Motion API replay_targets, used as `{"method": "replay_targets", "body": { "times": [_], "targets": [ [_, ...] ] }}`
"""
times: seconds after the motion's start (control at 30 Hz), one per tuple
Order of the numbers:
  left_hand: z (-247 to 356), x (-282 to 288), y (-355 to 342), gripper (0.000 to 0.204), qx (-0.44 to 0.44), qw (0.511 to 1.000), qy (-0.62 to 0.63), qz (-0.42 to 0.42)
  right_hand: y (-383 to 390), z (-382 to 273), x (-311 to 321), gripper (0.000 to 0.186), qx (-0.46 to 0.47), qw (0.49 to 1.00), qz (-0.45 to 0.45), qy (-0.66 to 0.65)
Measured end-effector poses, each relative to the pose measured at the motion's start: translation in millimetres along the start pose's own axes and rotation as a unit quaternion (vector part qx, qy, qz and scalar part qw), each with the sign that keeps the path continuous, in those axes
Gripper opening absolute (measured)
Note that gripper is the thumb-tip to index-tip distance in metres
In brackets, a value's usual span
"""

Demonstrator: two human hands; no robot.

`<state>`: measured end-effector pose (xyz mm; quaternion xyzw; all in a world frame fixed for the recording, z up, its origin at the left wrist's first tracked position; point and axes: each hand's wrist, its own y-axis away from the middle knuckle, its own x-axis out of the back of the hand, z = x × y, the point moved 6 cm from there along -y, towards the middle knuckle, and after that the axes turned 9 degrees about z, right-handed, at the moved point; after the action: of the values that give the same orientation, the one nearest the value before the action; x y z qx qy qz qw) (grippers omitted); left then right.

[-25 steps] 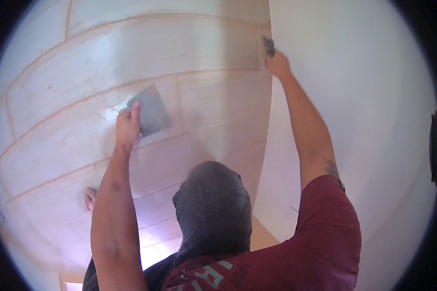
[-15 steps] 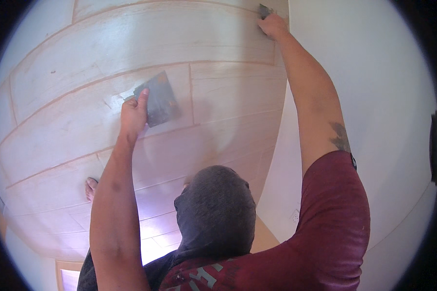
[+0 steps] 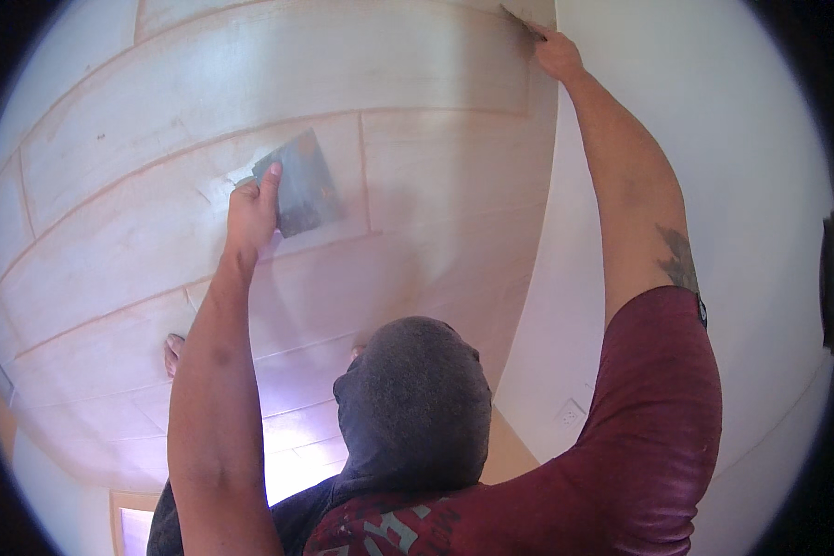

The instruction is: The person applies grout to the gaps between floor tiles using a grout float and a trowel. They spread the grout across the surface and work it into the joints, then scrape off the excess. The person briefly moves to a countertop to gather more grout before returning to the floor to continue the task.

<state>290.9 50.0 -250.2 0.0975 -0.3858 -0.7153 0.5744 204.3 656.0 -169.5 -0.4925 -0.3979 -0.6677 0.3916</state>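
My left hand (image 3: 253, 211) grips a broad, flat metal scraper (image 3: 310, 190), its thumb pressed on the grey blade. Orange-brown smears mark that blade, which is over the pale tiles. Far off at the upper right, my right hand (image 3: 560, 56) is closed round a small putty knife (image 3: 523, 22). The knife's dark, thin blade points left, close to the edge where the tiled floor (image 3: 435, 167) meets the white wall (image 3: 676, 102). Whether the knife's tip touches the tiles, I cannot tell. My fingers hide most of its handle.
Brownish joint lines run between the long pale tiles. What looks like my bent knee (image 3: 412, 408) in dark grey cloth rises at the lower middle. Toes (image 3: 173, 355) show beside my left forearm. A socket plate (image 3: 570, 411) is on the wall. Bright light reflects off the lower tiles.
My right hand and the putty knife have moved right, toward the wall, and the blade has turned to a thinner edge-on view. My left hand and the scraper have barely moved.
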Motion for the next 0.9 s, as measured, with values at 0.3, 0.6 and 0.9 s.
{"method": "replay_targets", "body": {
  "times": [0.3, 0.6, 0.9],
  "targets": [
    [-5.5, 0.1, -3.2, 0.067, 0.022, 1.0, 0.018, 0.012, 120.3, 16.5, -21.5, 0.054, -0.009, 0.995, -0.071, -0.062],
    [0.8, 1.6, -3.6, 0.07, -0.01, 1.0, -0.007, -0.005, 223.1, 17.6, -2.4, 0.06, -0.025, 0.986, -0.084, -0.14],
    [0.9, 4.2, -0.2, 0.072, -0.009, 1.0, -0.007, 0.0, 223.7, 13.7, -20.6, 0.073, 0.048, 0.981, 0.097, -0.16]
  ]
}}
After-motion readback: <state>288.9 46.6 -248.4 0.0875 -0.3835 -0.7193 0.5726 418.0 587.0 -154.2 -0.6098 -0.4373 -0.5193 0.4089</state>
